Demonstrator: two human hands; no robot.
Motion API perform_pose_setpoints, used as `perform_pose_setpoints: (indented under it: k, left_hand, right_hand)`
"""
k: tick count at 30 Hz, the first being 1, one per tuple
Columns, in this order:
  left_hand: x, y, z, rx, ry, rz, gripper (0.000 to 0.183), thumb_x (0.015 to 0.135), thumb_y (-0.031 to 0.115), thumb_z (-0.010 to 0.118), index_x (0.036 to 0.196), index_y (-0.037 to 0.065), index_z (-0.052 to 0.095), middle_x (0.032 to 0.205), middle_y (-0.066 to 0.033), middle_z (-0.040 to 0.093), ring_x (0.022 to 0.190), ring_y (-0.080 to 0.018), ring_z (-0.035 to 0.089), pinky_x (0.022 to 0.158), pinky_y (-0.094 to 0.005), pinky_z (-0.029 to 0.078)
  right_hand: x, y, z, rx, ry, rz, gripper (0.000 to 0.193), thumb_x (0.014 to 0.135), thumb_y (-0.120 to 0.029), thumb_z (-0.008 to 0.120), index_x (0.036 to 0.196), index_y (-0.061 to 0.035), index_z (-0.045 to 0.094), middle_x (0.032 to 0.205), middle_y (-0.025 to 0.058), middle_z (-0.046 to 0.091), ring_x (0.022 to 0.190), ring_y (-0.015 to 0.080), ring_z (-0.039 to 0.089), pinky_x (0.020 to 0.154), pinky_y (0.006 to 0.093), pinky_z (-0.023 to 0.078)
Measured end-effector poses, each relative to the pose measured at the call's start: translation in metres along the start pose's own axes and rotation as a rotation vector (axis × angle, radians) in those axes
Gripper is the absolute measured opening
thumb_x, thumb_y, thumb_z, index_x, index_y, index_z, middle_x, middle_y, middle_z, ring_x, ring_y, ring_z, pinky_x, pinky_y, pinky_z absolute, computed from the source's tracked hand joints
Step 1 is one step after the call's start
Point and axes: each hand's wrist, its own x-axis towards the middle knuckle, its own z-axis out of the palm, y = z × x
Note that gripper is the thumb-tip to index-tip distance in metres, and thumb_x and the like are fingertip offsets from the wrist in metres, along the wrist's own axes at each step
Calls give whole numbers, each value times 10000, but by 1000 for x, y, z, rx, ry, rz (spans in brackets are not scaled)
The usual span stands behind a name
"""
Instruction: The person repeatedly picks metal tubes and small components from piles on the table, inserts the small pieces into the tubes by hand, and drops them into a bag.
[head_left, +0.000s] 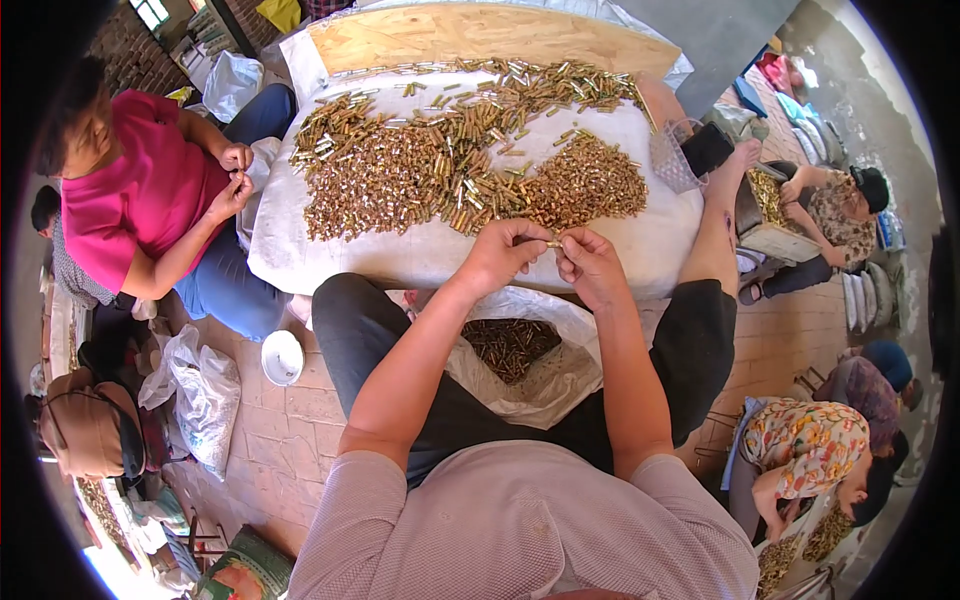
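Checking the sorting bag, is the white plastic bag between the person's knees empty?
No, the white plastic bag holds a heap of small brass-coloured metal tubes.

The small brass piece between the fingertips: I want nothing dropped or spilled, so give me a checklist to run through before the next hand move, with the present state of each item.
1. Small brass piece pinched between both hands: ok, left hand and right hand meet on it.
2. Grip secure on the piece: cannot tell, it is too small to judge.
3. White bag open under the hands: ok, its mouth gapes between the knees with dark pieces inside.
4. Pile of brass pieces within reach: ok, it lies on the white cloth just beyond the hands.
5. Other person's hands apart from the person's own: ok, they are off to the left edge of the cloth.
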Motion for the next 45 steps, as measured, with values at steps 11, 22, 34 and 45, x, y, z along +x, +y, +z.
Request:
perform_pose_setpoints:
  k: [11, 22, 34, 45]
  left_hand:
    - [3, -9, 11, -261, -30, 28, 98, 906, 24, 658, 986, -25, 689, 780, -37, 666, 608, -85, 573, 557, -234, 493]
    - [11, -17, -67, 564, 299, 175, 147, 838, 115, 678, 947, 26, 720, 839, -131, 718, 735, -270, 683, 686, -381, 538]
    - [17, -34, -69, 1073, 491, -90, 178, 830, 205, 688, 944, 69, 705, 988, -192, 662, 910, -364, 652, 812, -464, 524]
    - [20, -35, -67, 1023, 498, -205, 188, 830, 197, 684, 961, 65, 710, 1003, -211, 656, 933, -372, 659, 821, -462, 536]
  right_hand:
    - [-2, 9, 4, 169, 20, 50, 172, 914, -217, 693, 978, -66, 640, 738, 9, 587, 603, 90, 515, 519, 218, 405]
    - [-13, -4, 9, -368, -190, 146, 86, 887, -102, 693, 890, -19, 670, 698, 22, 623, 581, 84, 559, 512, 227, 433]
    - [-4, -17, -41, -821, 121, -22, 77, 818, -77, 709, 851, -10, 693, 728, -10, 645, 660, 70, 571, 590, 254, 462]
    - [17, 7, -58, -1290, 325, -347, 167, 756, -95, 674, 910, -34, 698, 889, 182, 665, 838, 339, 651, 749, 405, 515]
